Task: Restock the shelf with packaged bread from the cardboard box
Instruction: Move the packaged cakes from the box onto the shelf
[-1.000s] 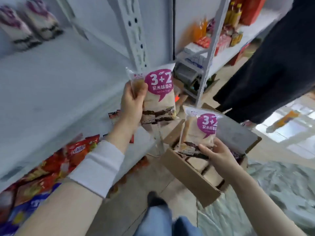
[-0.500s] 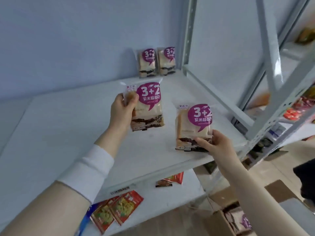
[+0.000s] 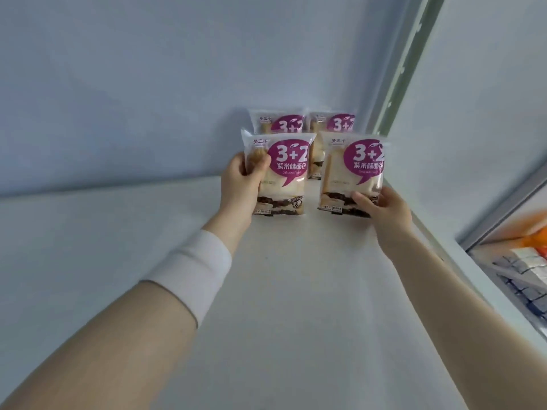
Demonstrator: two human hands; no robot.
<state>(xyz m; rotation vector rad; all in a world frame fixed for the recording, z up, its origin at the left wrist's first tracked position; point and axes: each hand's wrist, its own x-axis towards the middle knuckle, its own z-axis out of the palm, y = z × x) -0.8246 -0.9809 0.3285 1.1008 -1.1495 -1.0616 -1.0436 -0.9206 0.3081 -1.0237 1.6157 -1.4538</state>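
Both my arms reach deep over the white shelf [image 3: 148,247]. My left hand [image 3: 241,184] grips the left edge of a bread packet [image 3: 284,184] with a purple "3+2" label, held upright. My right hand [image 3: 381,207] pinches the bottom right corner of a second, identical packet [image 3: 349,173]. Both packets stand side by side, their lower edges at the shelf surface. Directly behind them two more bread packets [image 3: 281,122] [image 3: 334,122] stand against the back wall, mostly hidden. The cardboard box is out of view.
A pale blue wall backs the shelf. A grey-green perforated upright [image 3: 405,72] rises at the right rear corner. Beyond the shelf's right edge, a neighbouring shelf holds grey-white packs [image 3: 521,276] and something orange [image 3: 532,241].
My view rose from the box to the shelf. Both hands carried their packets forward to the back right corner, just in front of the two standing packets.
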